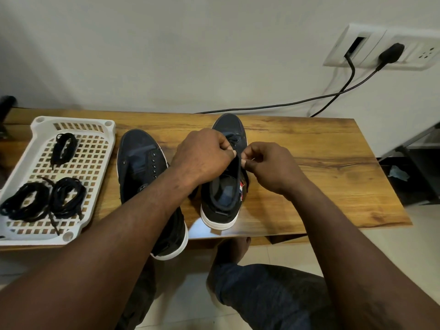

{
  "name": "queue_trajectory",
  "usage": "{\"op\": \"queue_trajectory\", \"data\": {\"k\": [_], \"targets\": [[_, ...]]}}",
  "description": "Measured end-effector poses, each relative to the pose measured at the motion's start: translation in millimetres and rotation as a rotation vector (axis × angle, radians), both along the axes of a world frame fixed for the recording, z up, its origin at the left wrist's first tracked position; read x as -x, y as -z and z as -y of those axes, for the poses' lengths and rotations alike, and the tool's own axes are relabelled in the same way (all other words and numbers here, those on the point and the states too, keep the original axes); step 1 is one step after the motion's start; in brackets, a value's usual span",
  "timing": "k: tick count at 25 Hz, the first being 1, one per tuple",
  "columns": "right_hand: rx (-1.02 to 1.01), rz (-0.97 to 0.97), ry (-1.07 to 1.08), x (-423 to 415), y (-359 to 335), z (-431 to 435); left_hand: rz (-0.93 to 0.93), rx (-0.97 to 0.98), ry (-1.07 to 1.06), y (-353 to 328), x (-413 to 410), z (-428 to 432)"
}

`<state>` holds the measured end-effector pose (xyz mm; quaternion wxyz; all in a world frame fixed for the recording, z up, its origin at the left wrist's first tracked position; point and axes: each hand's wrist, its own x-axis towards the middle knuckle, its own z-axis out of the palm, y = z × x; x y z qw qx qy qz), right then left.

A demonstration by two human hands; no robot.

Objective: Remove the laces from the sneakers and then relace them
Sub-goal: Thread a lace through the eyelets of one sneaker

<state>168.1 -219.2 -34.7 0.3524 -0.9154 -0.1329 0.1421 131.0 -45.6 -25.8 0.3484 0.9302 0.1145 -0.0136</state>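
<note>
Two dark navy sneakers with white soles stand toe-away on a wooden table (309, 167). The left sneaker (140, 160) has bare eyelets and no lace. My left hand (202, 156) is over the right sneaker (223, 194), fingers pinched on its upper eyelet flap and tongue. Close beside it, my right hand (269, 165) pinches a black lace (245, 179) at the same eyelets; a loose end hangs down the shoe's right side. Lacing shows near the toe.
A white perforated plastic tray (95, 148) at the table's left holds three bundles of black laces (42, 201). Black cables (297, 102) run from a wall socket (390, 51) along the table's back edge. My knees are below the front edge.
</note>
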Motion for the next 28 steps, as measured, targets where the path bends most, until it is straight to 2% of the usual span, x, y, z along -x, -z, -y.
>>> {"op": "queue_trajectory", "data": {"k": [3, 5, 6, 7, 10, 12, 13, 15, 17, 19, 21, 23, 25, 28], "targets": [[0.321, 0.039, 0.089, -10, 18, 9, 0.011, 0.028, -0.020, -3, -1, -6], [0.540, -0.049, 0.144, -12, 26, 19, 0.008, 0.058, -0.041, -5, -2, -10], [0.559, -0.082, 0.141, -13, 27, 22, 0.010, 0.079, -0.052, -6, -2, -11], [0.513, -0.071, 0.120, -13, 25, 22, 0.016, 0.104, -0.059, -6, -2, -13], [0.214, 0.091, -0.035, -8, 7, 9, 0.039, 0.159, -0.050, -9, 0, -13], [0.145, 0.149, -0.080, -4, 2, -1, 0.052, 0.165, -0.030, -9, 1, -12], [0.162, 0.162, -0.075, -3, 5, -3, 0.057, 0.168, -0.029, -9, 2, -13], [0.320, 0.165, -0.005, -5, 13, 0, 0.058, 0.196, -0.042, -9, 1, -15], [0.568, 0.098, 0.073, -9, 19, 10, 0.067, 0.234, -0.050, -11, 1, -20], [0.668, 0.015, 0.121, -8, 21, 16, 0.095, 0.257, -0.039, -13, 0, -24], [0.560, 0.064, 0.086, -8, 16, 13, 0.125, 0.303, -0.026, -14, -1, -26], [0.322, 0.160, -0.003, -5, 6, 3, 0.148, 0.343, -0.011, -16, 0, -26], [0.196, 0.241, -0.057, 0, -3, -8, 0.170, 0.379, 0.013, -16, 1, -26], [0.390, 0.237, 0.029, 1, 2, -6, 0.211, 0.443, -0.001, -16, 0, -26]]}}
